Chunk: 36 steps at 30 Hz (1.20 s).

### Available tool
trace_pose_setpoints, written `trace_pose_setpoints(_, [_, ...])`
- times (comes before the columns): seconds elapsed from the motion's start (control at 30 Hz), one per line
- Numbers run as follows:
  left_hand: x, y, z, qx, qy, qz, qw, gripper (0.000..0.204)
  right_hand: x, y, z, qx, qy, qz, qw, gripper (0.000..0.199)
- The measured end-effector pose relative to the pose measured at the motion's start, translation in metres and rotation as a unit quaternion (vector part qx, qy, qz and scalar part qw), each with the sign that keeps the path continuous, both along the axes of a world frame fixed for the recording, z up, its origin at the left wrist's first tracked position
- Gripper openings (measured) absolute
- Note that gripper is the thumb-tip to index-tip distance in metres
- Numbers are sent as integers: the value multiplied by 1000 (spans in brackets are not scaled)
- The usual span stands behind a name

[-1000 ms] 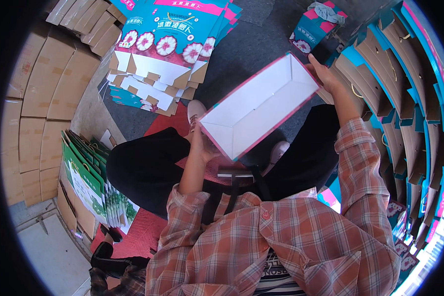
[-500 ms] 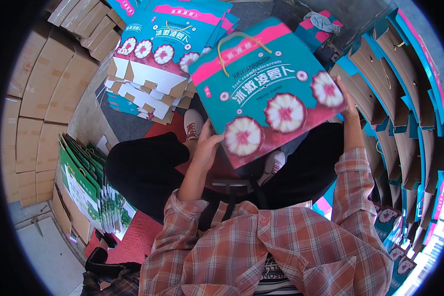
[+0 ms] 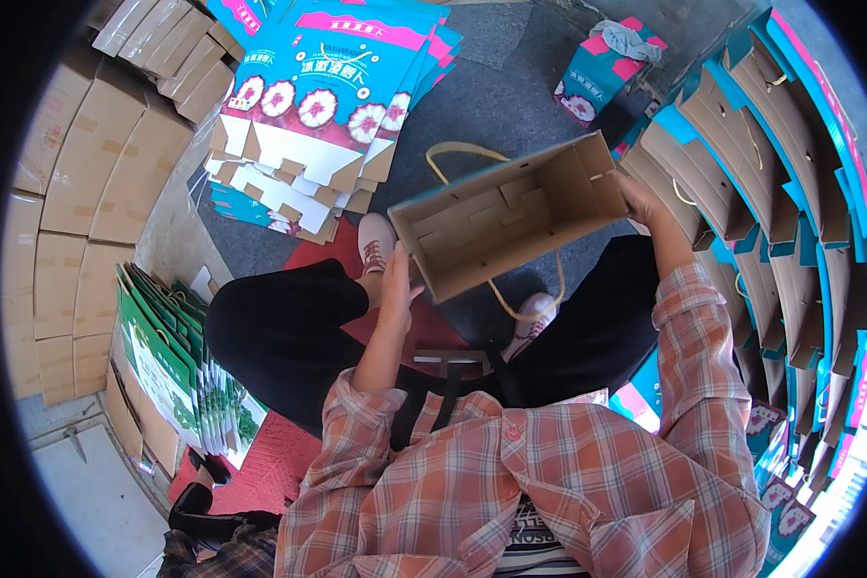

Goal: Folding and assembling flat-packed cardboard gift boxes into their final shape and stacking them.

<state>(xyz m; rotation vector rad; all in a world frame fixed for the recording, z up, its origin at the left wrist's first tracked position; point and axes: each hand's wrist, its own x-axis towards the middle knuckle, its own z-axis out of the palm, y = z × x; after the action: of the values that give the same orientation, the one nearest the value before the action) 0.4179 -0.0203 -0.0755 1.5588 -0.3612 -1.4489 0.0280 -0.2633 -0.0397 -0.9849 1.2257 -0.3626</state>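
Observation:
Between my two hands is an open cardboard gift box (image 3: 511, 217), its bare brown inside facing up and folded bottom flaps showing within. Yellow rope handles (image 3: 525, 313) hang from its near and far long sides. My left hand (image 3: 395, 289) presses on the box's left end, fingers along the wall. At the right end my right hand (image 3: 643, 200) grips the wall, part of its fingers hidden behind it. Beyond, to the left, lies a stack of flat teal and pink gift boxes (image 3: 323, 82) with white and brown flaps sticking out.
Rows of opened gift boxes (image 3: 780, 144) are stacked along the right. Brown cartons (image 3: 116, 164) form a wall at left. Folded green bags (image 3: 178, 356) stand by my left knee. A teal box (image 3: 592, 82) with grey cloth stands far right. Another person's leg (image 3: 207, 525) shows lower left.
The gift box has tipped from its printed face showing to its open inside facing up. It is lower and nearer, and both hands have stayed at its ends.

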Motion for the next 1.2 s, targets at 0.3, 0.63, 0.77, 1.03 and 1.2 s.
trace_pose_setpoints(0.3, [-10, -35, 38, -255, -216, 36, 942, 50, 40, 7, 46, -300, 92, 5, 949, 51])
trace_pose_setpoints(0.63, [22, -85, 59, -131, -445, 28, 886, 37, 105, -15, 65, -588, 473, 10, 656, 47])
trace_pose_setpoints(0.77, [34, -92, 61, -106, -476, -19, 873, 30, 112, -19, 53, -625, 488, 44, 607, 55])
trace_pose_setpoints(1.03, [13, -98, 49, -121, -365, -65, 921, 55, 145, -17, 32, -383, 465, 279, 748, 59])
trace_pose_setpoints(1.2, [11, -93, 58, -85, -205, -193, 956, 73, 114, -26, 37, -385, 368, 330, 779, 53])
